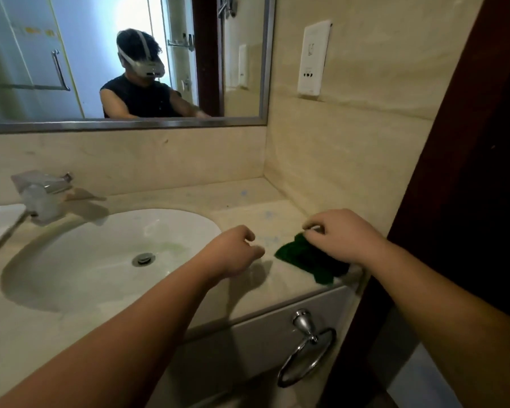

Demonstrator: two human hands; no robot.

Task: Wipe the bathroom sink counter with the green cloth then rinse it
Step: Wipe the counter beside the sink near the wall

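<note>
The green cloth [305, 259] lies bunched on the beige marble counter [248, 207], at its front right corner. My right hand [340, 235] rests on top of the cloth, fingertips pinching its far edge. My left hand [233, 253] hovers just left of the cloth, fingers loosely curled and holding nothing, above the strip between cloth and basin. The white oval sink [100, 254] sits left of both hands, with a metal drain [143, 258] in its middle. The chrome faucet [40, 191] stands behind the basin at the far left.
A mirror [124, 60] spans the back wall and reflects a person wearing a headset. A white socket plate [314, 58] is on the right wall. A dark wooden door frame [468, 172] borders the counter's right end. A chrome towel ring [306, 346] hangs on the cabinet front.
</note>
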